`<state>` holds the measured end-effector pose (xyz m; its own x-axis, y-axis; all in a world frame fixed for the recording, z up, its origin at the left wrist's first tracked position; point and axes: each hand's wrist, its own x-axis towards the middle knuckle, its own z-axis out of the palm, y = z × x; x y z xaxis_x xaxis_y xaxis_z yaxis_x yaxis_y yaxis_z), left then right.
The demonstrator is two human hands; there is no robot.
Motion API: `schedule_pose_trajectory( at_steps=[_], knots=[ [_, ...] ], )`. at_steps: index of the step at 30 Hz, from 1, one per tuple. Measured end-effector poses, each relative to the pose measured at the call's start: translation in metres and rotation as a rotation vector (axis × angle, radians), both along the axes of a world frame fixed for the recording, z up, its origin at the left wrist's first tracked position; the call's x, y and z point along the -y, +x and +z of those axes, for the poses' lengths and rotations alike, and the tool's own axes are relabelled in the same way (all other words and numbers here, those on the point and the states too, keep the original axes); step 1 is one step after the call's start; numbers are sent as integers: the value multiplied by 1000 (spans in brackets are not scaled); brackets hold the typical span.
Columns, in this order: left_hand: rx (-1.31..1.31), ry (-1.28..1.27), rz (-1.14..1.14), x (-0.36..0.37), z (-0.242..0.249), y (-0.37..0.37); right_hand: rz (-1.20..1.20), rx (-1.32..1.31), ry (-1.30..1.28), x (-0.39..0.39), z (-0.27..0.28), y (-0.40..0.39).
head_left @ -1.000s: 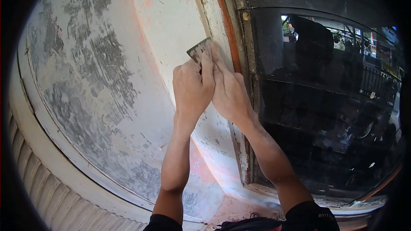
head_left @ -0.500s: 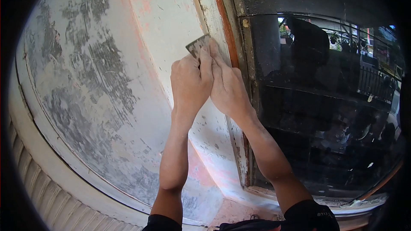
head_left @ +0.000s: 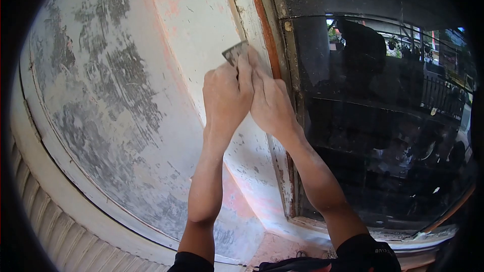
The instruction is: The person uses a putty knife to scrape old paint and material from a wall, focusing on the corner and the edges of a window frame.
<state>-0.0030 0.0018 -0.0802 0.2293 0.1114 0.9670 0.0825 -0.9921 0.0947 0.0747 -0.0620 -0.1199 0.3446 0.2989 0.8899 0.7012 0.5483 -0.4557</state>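
Observation:
A thin, flat, dusty scraper blade (head_left: 234, 52) with a dark edge lies against the white-painted strip of wall (head_left: 201, 25). My left hand (head_left: 227, 93) is closed, its fingers pinching the blade's lower part. Alongside it, touching it, my right hand (head_left: 272, 103) presses its fingers on the blade's right end, near the window frame. Both hands and the blade carry pale dust. The fingertips are partly hidden behind the blade and the knuckles.
Left of the strip, a wall panel (head_left: 106, 70) shows grey patches and worn paint. A worn wooden frame (head_left: 282, 45) borders dark reflective window glass (head_left: 353, 121) on the right. Ribbed light-coloured material (head_left: 55, 221) curves along the lower left, and a pinkish ledge (head_left: 282, 249) sits below.
Both hands and the scraper blade have shifted very slightly to the right along the strip. The grip looks the same.

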Motion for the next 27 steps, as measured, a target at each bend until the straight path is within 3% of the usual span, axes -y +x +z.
schedule_pose_trajectory(
  at_steps=[3, 9, 12, 15, 17, 27],
  knots=[
    [-4, -113, -73, 6, -5, -4, 2, 2, -43, 2, -3, -1],
    [-40, -109, 0, 4, 28, 0, -36, 24, 60, -10, 21, 6],
    [-11, -60, -1, 6, 17, -3, -31, 36, 60, -3, 16, 4],
    [-6, -65, -26, 11, 17, -4, 12, -38, -113, 5, 18, 2],
    [5, -17, 13, 7, 29, 0, -17, 62, 52, -6, 25, 9],
    [32, 40, 104, 12, 42, 0, -9, 102, 133, -7, 36, 12]
  ],
)
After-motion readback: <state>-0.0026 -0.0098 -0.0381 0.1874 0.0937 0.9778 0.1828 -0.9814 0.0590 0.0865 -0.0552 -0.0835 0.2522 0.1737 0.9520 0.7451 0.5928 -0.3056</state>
